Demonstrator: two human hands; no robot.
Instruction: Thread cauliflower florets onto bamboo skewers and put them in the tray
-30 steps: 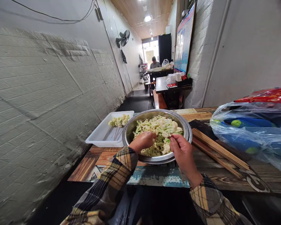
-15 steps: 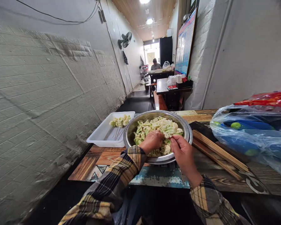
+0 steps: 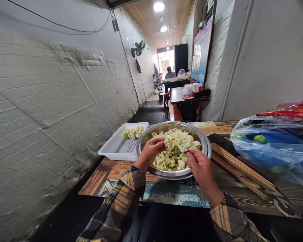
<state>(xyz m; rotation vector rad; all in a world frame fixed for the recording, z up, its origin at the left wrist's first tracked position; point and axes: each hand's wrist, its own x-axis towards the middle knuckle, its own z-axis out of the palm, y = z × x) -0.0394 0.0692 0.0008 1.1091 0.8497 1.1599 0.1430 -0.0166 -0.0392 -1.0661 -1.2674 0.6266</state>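
The left hand [image 3: 151, 152] and right hand [image 3: 201, 165] stand apart over the bowl [image 3: 175, 174] of cauliflower [image 3: 180, 139], fingers bent; whether either grips a piece I cannot tell. Skewers [image 3: 242, 168] lie right of it, a tray [image 3: 113, 144] left. Far back is a person [image 3: 170, 73].

**Singles, pairs and a crowd**

Two hands [image 3: 153, 149] [image 3: 200, 165], two large ceiling lights [image 3: 159, 6] [image 3: 164, 29], one white tray [image 3: 113, 143], one wall fan [image 3: 140, 48], one wall poster [image 3: 202, 48], one person [image 3: 170, 74] in the background. Cauliflower pieces [image 3: 178, 139] and wooden sticks [image 3: 238, 164]: both too many and too overlapped to count.
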